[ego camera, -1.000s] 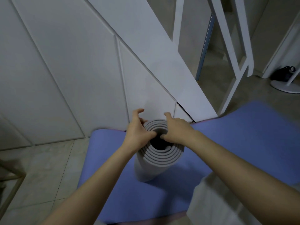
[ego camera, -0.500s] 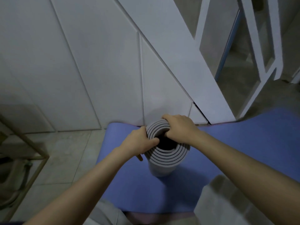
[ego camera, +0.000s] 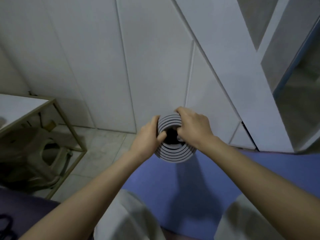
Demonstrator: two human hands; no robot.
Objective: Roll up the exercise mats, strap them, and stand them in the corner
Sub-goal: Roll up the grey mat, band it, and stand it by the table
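The floor (ego camera: 100, 153) is pale stone tile, dim and faintly mottled; a blue mat (ego camera: 225, 179) lies flat on it, its far edge running along the foot of a white panelled wall (ego camera: 152, 66); a broad white slanting board (ego camera: 233, 75) crosses the wall from top centre down to the right, with an open white frame (ego camera: 270, 54) beyond it.

The grey rolled mat (ego camera: 174, 153) stands on end at the far left corner of the blue mat, just beside the wall; its top end faces the camera, showing the spiral of layers around a dark hollow core.

The left hand (ego camera: 147, 137) grips the roll's left rim; its fingers (ego camera: 155, 119) curl down the outside and its thumb (ego camera: 161, 135) hooks over the layers into the core. The right hand (ego camera: 194, 127) grips the far right rim; its fingers (ego camera: 179, 111) are curled over the outer edge and its thumb bends in at the core, pinching the layers between them. Both forearms reach in from the near corners of the view, bare.

At the left stands a table (ego camera: 69, 129) with a thin metal frame and a pale top, well apart from the roll; a stool (ego camera: 50, 153) sits under it in shadow. The person's knees (ego camera: 128, 219) in light cloth cover the near edge of the blue mat; a dark patch at the lower left is too dim to make out.
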